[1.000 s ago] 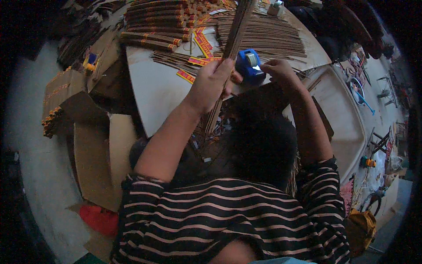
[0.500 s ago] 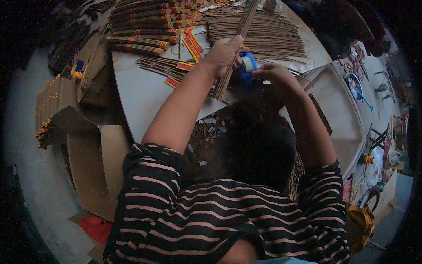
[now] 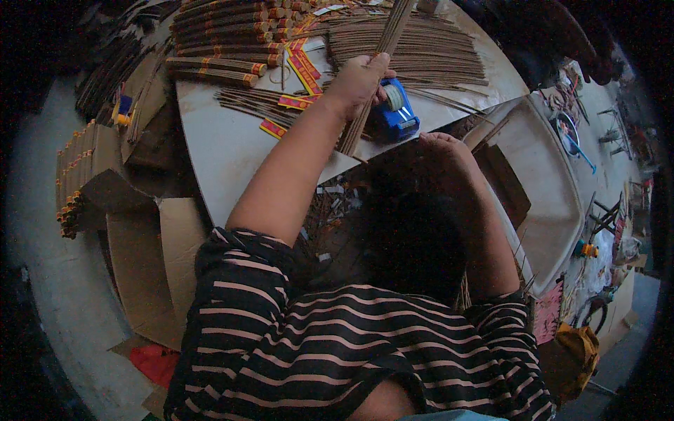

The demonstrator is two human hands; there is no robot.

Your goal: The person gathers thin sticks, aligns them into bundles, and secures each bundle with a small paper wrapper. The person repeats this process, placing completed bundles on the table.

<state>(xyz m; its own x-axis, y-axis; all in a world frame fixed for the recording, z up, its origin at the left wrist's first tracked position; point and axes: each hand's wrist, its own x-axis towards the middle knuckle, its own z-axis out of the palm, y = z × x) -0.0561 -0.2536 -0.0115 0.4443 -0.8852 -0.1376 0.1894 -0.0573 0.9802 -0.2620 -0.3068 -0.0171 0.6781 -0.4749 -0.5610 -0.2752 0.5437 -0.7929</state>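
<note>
My left hand [image 3: 355, 85] is closed around a bundle of thin brown incense sticks [image 3: 394, 31], which slants across the table. Touching or just beside its fingers is a blue tape dispenser [image 3: 403, 125] with a pale roll in it, near the table's edge. My right hand [image 3: 448, 151] is closed in a pinch beside the dispenser's near end. What lies between its fingertips is too small to make out. Red and yellow paper labels [image 3: 303, 73] lie left of my left hand, with loose sticks [image 3: 246, 102] around them.
Finished-looking bundles with red and yellow bands [image 3: 217, 68] are stacked at the far left of the white table [image 3: 210, 147]. Many loose sticks [image 3: 414, 52] spread at the back. An open cardboard box [image 3: 144, 266] stands at the left, a pale tray [image 3: 551, 196] at the right.
My right hand has moved down and nearer to me, away from the tape roll. The blue dispenser shows more fully and has turned slightly. My left hand keeps its hold on the incense sticks.
</note>
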